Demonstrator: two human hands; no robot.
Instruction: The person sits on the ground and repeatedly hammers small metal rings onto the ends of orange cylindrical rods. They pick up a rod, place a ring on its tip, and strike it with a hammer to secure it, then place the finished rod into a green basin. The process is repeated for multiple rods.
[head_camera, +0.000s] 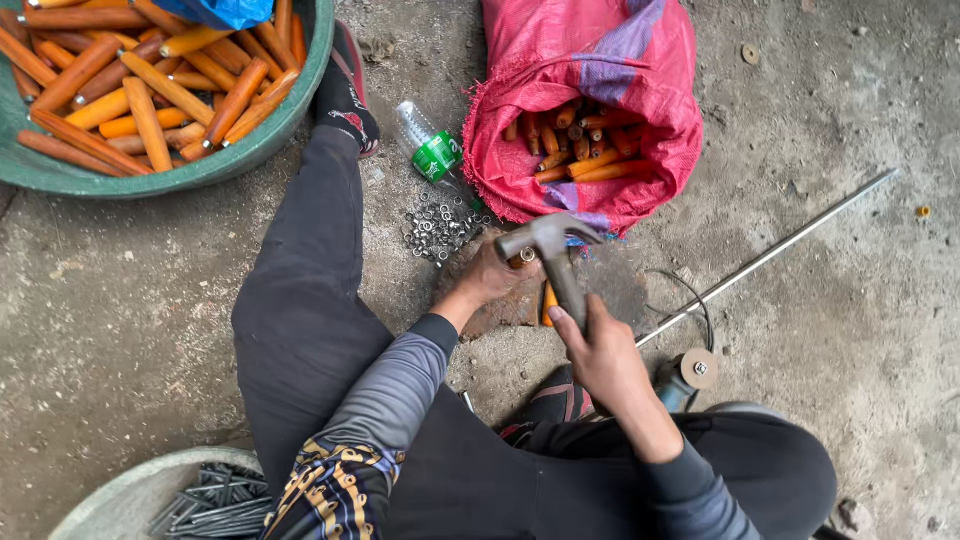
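Note:
My right hand (598, 352) grips the handle of a grey metal claw hammer (550, 245), its head raised just above my left hand. My left hand (490, 275) holds an orange wooden handle (524, 259) upright on the ground, a small metal ring on its top end right under the hammer head. Another orange handle (549, 303) lies beside it, partly hidden by the hammer. A heap of small metal rings (438, 223) lies on the concrete just left of my left hand.
A pink woven sack (585, 100) of orange handles lies open ahead. A green basin (265, 135) at far left holds several more. A plastic bottle (428, 146), a long metal rod (770, 255), an angle grinder (685, 375) and a basin of dark nails (205, 500) lie around my legs.

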